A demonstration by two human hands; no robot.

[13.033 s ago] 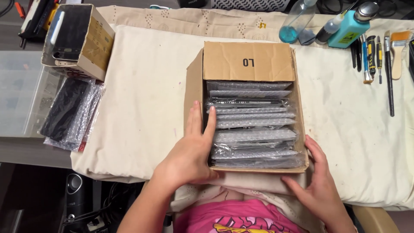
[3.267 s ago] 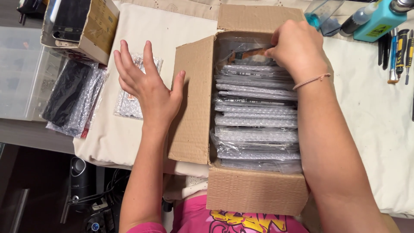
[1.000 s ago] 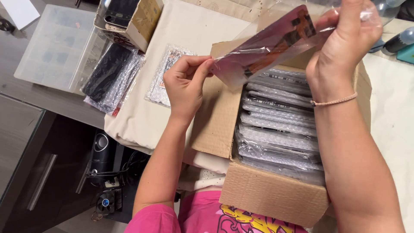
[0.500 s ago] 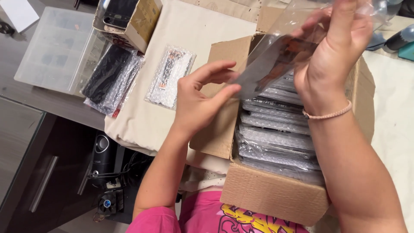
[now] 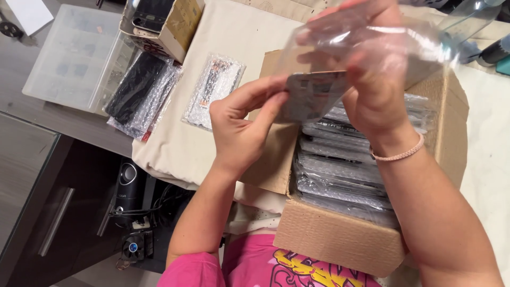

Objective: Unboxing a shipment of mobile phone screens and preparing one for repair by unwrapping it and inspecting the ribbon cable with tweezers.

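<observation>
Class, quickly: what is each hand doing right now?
Left hand: pinching the flat part at the bag's mouth.
Right hand: gripping the clear bubble bag.

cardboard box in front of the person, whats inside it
The cardboard box holds a row of flat items in clear bubble bags, packed edge up. What each bag contains is too blurred to tell. The right hand and its clear bag cover the far end.

The clear bag [image 5: 372,48] blurs the right hand [image 5: 372,90]; its top is cut off.

Pink printed shirt [image 5: 276,268], beaded bracelet [image 5: 398,154] on right wrist.
</observation>
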